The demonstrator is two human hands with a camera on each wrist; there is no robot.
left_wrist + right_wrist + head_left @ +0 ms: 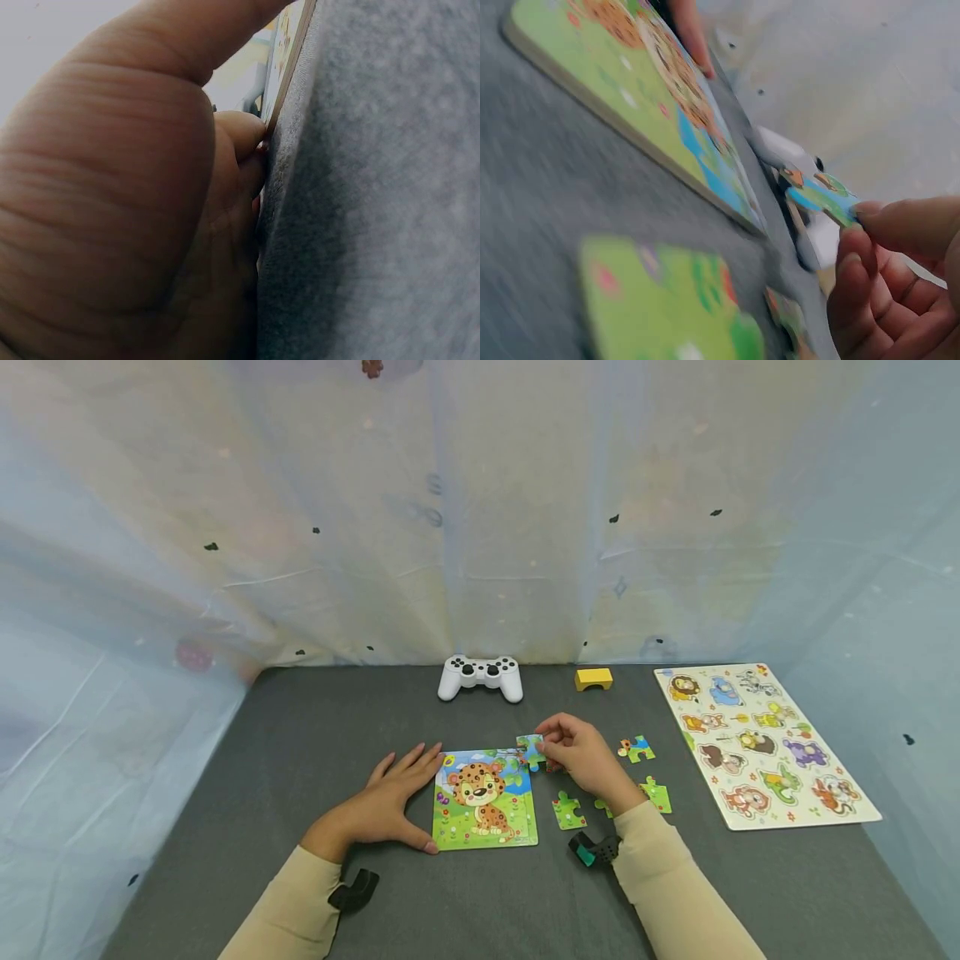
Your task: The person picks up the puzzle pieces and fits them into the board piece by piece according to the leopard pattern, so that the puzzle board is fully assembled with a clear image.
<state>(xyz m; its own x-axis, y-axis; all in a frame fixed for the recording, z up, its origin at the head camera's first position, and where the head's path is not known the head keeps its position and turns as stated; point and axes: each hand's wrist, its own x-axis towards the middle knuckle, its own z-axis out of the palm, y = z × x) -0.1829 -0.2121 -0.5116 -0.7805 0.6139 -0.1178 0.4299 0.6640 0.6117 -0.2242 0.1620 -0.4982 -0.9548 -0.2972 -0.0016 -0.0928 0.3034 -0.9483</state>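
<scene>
A square leopard-cub puzzle board (483, 839) lies on the grey table. Along its left side, my left hand (382, 810) is spread flat, thumb at the lower left corner and fingertips at the upper left. The left wrist view shows the thumb base (112, 165) large, close beside the board's edge (294, 56). Between thumb and fingers, my right hand (585, 758) pinches a blue and green puzzle piece (530, 747), overlapping the board's upper right corner in the head view. In the right wrist view the pinched piece (821, 196) is held up off the table.
Loose puzzle pieces lie right of the board: a green one (567, 811), another green one (657, 795) and a blue-green one (637, 748). Others are partly hidden by my right hand. Behind are a white game controller (480, 675) and a yellow block (593, 677). An animal board (750, 760) lies far right.
</scene>
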